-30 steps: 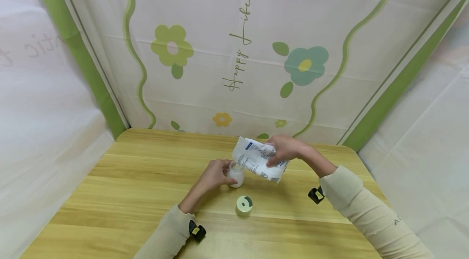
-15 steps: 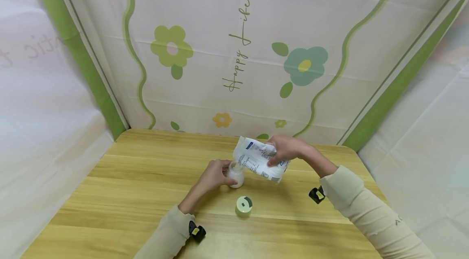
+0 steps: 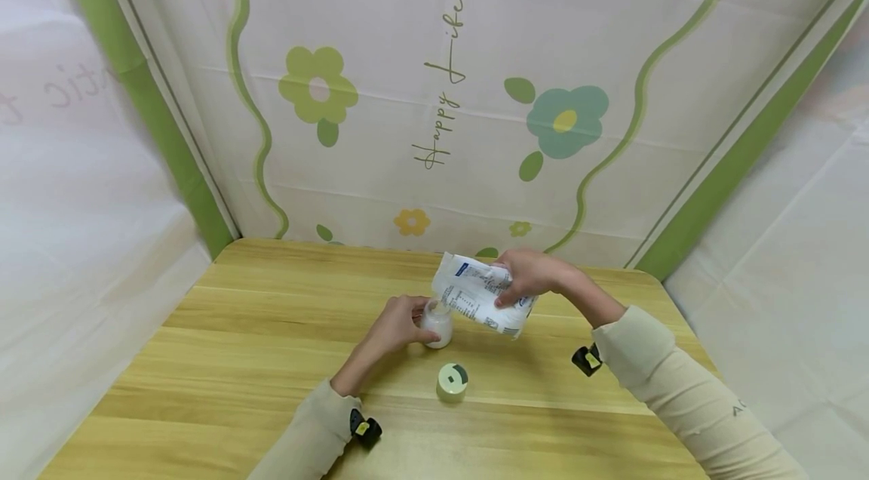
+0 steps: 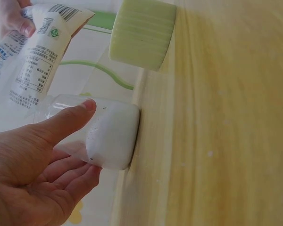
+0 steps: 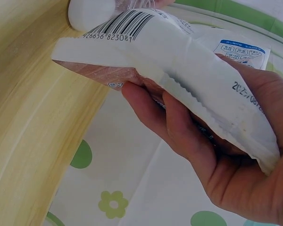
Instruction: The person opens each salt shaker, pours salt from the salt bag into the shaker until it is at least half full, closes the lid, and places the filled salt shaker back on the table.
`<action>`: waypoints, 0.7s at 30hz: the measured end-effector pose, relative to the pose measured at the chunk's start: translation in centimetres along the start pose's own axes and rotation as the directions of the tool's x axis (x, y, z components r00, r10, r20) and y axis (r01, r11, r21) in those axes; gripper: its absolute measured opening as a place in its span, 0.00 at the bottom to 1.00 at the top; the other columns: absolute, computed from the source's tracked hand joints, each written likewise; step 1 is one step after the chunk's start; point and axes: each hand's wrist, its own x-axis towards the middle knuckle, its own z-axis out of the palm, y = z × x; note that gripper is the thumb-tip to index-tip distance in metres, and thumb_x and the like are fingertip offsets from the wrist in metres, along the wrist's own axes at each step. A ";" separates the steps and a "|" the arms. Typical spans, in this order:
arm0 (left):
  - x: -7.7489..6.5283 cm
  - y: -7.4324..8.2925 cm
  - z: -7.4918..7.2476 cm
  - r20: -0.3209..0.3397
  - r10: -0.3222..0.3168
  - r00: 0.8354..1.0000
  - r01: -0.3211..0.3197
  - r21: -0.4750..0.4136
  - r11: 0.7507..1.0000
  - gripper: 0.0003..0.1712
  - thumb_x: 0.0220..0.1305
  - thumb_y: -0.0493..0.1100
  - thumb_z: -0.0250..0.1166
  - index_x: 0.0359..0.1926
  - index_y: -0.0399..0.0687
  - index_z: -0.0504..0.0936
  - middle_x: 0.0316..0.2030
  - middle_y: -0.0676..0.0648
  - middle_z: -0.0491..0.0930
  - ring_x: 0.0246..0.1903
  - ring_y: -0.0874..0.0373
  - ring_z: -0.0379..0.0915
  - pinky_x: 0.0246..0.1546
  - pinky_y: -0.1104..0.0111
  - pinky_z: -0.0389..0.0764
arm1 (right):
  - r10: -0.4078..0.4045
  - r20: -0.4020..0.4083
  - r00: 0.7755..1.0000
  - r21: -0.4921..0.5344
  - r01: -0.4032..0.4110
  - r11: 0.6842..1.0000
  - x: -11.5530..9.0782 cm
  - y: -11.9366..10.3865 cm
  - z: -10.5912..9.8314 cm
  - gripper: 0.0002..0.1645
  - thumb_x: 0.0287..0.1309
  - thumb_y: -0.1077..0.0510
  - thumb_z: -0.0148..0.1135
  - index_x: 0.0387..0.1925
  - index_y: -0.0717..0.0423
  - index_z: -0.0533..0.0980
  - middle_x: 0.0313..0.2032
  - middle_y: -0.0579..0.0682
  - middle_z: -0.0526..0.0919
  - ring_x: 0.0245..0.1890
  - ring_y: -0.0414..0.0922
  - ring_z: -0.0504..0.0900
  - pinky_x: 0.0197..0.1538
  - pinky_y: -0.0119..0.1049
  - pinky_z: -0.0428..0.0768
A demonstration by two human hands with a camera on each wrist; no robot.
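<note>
My left hand [image 3: 397, 325] holds a small clear jar [image 3: 437, 325] upright on the table, thumb on one side and fingers on the other. White contents [image 4: 114, 134] fill its lower part in the left wrist view. With my right hand [image 3: 531, 278] I grip a white printed plastic bag [image 3: 475, 299], tilted so that its end lies at the jar's mouth. A barcode and print show on the bag [image 5: 179, 61] in the right wrist view. Whether anything flows from the bag cannot be made out. Nearer to me stands a pale green ribbed lid [image 3: 451, 382], apart from both hands.
The wooden table [image 3: 258, 367] has its back edge close behind the bag. A white curtain [image 3: 380, 186] with flowers and green trim hangs behind and on both sides. A few tiny white specks [image 4: 210, 153] lie on the wood in the left wrist view.
</note>
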 end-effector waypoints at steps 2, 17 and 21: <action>0.0 0.0 0.0 -0.001 0.003 1.000 -0.003 0.000 1.000 0.37 0.48 0.41 0.81 0.59 0.34 0.79 0.53 0.38 0.84 0.52 0.46 0.83 0.55 0.56 0.83 | 0.002 0.003 1.000 0.002 -0.002 1.000 0.0 0.0 0.0 0.15 0.48 0.63 0.75 0.40 0.59 0.81 0.32 0.50 0.87 0.27 0.41 0.85 0.31 0.32 0.86; 0.0 0.0 0.1 -0.004 0.003 1.000 -0.003 -0.002 1.000 0.37 0.47 0.41 0.81 0.59 0.33 0.79 0.54 0.37 0.83 0.53 0.46 0.82 0.55 0.56 0.83 | 0.006 0.005 1.000 -0.010 -0.006 1.000 0.1 -0.2 0.1 0.14 0.48 0.63 0.75 0.37 0.58 0.80 0.31 0.49 0.86 0.26 0.40 0.85 0.31 0.32 0.85; 0.0 0.0 0.1 -0.004 -0.001 1.000 0.001 -0.007 1.000 0.37 0.48 0.41 0.80 0.59 0.33 0.79 0.54 0.37 0.83 0.53 0.46 0.82 0.55 0.56 0.83 | 0.007 0.002 1.000 -0.014 -0.007 1.000 0.1 -0.3 0.1 0.14 0.48 0.63 0.75 0.37 0.58 0.80 0.30 0.49 0.86 0.26 0.40 0.85 0.31 0.32 0.85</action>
